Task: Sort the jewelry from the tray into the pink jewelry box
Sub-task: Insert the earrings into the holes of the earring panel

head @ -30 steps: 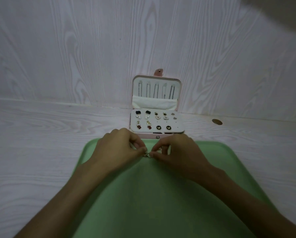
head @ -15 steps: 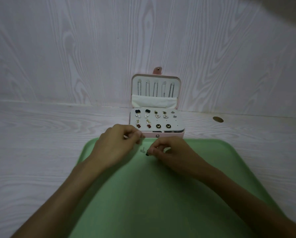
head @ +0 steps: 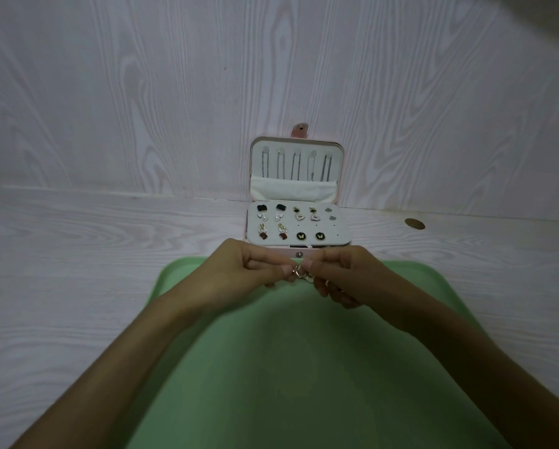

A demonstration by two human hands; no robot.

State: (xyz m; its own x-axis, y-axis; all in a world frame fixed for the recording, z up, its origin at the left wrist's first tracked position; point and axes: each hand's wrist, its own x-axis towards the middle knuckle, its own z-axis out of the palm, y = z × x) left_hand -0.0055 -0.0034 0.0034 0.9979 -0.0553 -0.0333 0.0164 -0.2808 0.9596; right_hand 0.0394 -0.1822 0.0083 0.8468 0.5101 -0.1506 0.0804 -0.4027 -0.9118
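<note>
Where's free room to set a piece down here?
Bare: green tray between the forearms, and tabletop left of the pink jewelry box. Crowded: the tray's far edge, where left hand and right hand pinch an earring.

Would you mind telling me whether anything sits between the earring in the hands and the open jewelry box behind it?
Nothing visible does. Both hands, left and right, pinch the earring above the green tray's far edge, and the jewelry box lies open directly beyond, with bare holes in its earring panel.
</note>
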